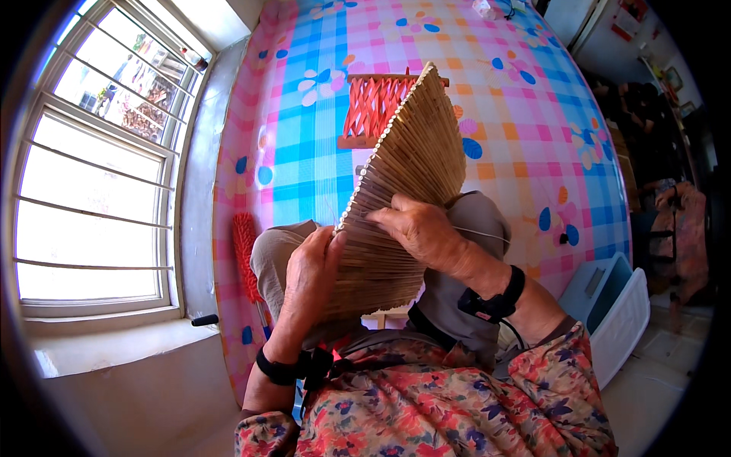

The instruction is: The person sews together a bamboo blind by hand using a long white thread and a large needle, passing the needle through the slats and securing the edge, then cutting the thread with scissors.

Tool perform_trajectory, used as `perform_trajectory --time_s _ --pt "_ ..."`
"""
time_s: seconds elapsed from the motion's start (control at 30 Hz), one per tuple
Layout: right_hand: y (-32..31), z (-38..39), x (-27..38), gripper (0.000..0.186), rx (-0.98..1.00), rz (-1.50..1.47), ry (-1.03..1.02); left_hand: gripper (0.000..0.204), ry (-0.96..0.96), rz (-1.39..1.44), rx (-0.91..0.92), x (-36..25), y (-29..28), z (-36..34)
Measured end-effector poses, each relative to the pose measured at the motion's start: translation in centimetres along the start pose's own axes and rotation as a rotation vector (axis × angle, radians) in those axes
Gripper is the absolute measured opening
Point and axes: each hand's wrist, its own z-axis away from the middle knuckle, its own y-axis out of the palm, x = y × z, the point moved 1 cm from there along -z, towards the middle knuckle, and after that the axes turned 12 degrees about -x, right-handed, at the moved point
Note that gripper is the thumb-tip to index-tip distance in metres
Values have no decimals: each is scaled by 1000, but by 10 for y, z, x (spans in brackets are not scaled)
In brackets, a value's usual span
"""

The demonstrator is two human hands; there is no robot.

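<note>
A fan-shaped mat of thin tan stalks (422, 145), set side by side with pale cut ends along its left edge, stands tilted over my lap. My left hand (311, 266) grips that edge low down, thumb near the cut ends. Across the stalks lies my right hand (415, 228), its fingers closed in a pinch just inside the same edge. What is between those fingertips is too small to make out. A pale cord (483, 233) runs from behind my right hand over my right knee.
A folding stool with red webbing (378, 107) lies beyond the mat on the checked, flowered sheet (312, 152). A red duster (245, 251) is by my left knee. Barred windows (99, 206) line the left. Blue and white plastic bins (609, 305) stand at right.
</note>
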Motion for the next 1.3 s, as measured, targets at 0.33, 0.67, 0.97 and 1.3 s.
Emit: perform_trajectory --time_s 0.33,0.67,0.97,1.3 --pt "0 -4 -4 20 43 -135 30 27 -28 -7 -20 6 3 4" --pt "1 -4 -2 20 77 -109 29 28 -30 -13 -39 5 3 4" --pt "2 -6 -4 20 84 -157 10 28 6 -103 -56 6 4 2" --pt "-44 5 21 17 280 2 -27 13 423 -190 -194 -7 22 30"
